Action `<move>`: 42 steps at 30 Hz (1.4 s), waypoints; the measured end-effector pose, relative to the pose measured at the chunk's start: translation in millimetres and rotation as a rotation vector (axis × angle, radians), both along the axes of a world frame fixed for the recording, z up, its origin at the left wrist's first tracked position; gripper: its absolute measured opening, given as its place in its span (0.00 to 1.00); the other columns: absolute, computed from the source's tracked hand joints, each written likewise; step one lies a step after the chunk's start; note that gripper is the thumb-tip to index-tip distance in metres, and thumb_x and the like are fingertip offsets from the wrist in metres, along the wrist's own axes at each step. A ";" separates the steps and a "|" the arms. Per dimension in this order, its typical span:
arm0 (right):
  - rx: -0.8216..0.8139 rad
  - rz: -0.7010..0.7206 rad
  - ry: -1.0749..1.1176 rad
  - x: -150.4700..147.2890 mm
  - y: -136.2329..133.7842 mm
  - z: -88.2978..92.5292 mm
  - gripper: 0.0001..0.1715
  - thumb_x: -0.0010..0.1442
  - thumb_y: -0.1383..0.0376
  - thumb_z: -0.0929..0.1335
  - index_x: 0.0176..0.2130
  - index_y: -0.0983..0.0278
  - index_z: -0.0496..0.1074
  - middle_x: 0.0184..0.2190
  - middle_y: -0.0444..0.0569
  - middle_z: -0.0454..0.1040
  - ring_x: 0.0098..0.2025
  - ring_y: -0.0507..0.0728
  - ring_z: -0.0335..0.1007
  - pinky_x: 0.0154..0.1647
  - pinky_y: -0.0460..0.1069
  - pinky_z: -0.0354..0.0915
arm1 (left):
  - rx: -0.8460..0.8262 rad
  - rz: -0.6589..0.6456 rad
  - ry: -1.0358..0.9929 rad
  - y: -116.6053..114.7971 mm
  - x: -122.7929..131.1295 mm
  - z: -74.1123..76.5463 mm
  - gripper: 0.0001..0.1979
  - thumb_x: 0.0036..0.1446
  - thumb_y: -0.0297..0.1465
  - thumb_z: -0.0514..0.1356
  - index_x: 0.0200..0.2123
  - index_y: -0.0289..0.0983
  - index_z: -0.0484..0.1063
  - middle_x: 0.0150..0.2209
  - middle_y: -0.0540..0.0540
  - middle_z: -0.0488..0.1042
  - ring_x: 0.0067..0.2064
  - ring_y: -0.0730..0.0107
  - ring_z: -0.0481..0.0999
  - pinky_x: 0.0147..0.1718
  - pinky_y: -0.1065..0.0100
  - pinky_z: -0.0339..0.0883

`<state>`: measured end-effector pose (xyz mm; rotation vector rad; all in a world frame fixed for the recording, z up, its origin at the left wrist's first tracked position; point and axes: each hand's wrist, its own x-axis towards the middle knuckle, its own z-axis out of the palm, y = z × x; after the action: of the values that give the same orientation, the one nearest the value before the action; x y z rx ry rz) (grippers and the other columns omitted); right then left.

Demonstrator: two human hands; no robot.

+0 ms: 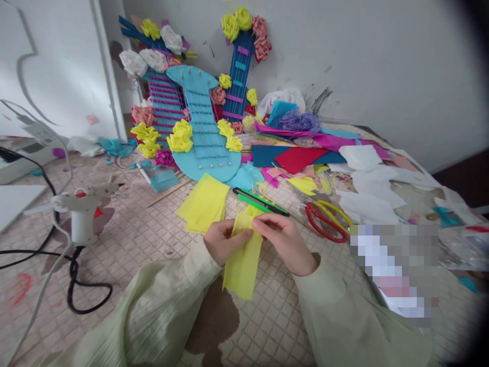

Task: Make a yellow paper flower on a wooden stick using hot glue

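Note:
A strip of yellow tissue paper [242,262] hangs between my two hands over the checked tablecloth. My left hand [223,240] is closed, pinching the strip's upper left edge. My right hand [286,240] is closed too, its fingertips gripping the top of the same strip. Just beyond my hands lie a stack of yellow paper sheets [204,203] and a green and black craft knife [260,201]. Red and yellow scissors [327,219] lie to the right of my right hand.
A white glue gun [82,206] stands at the left with black cables [78,285] trailing forward. Blue guitar-shaped craft pieces [204,127] with paper flowers lean on the wall behind. Coloured felt and white paper scraps [362,173] cover the right side.

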<state>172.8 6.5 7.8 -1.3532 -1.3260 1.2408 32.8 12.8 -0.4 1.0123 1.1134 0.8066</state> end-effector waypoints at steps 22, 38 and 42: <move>-0.033 -0.002 0.015 1.3 1.1 -3.6 0.13 0.48 0.58 0.66 0.28 0.65 0.72 0.23 0.45 0.69 0.24 0.49 0.61 0.24 0.45 0.59 | 0.011 -0.015 0.154 -0.6 -1.3 -0.6 0.10 0.39 0.36 0.61 0.17 0.34 0.69 0.15 0.52 0.66 0.17 0.76 0.64 0.14 0.75 0.56; -0.017 0.029 -0.037 2.3 0.5 -2.8 0.14 0.50 0.57 0.64 0.30 0.65 0.72 0.27 0.46 0.72 0.28 0.51 0.64 0.28 0.46 0.61 | 0.065 -0.038 0.237 -0.6 -0.1 0.0 0.13 0.39 0.37 0.59 0.15 0.33 0.65 0.14 0.53 0.60 0.16 0.79 0.59 0.13 0.77 0.52; -0.004 0.054 -0.038 2.4 1.2 -4.2 0.14 0.51 0.58 0.64 0.31 0.65 0.72 0.28 0.46 0.71 0.29 0.51 0.64 0.29 0.46 0.61 | 0.074 -0.065 0.268 -0.1 -0.5 0.2 0.14 0.41 0.39 0.58 0.17 0.33 0.66 0.15 0.53 0.61 0.17 0.79 0.60 0.14 0.76 0.53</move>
<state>175.2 7.7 3.6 -1.3571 -1.3955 1.2602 32.3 12.7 -0.2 1.2390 1.2784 0.6772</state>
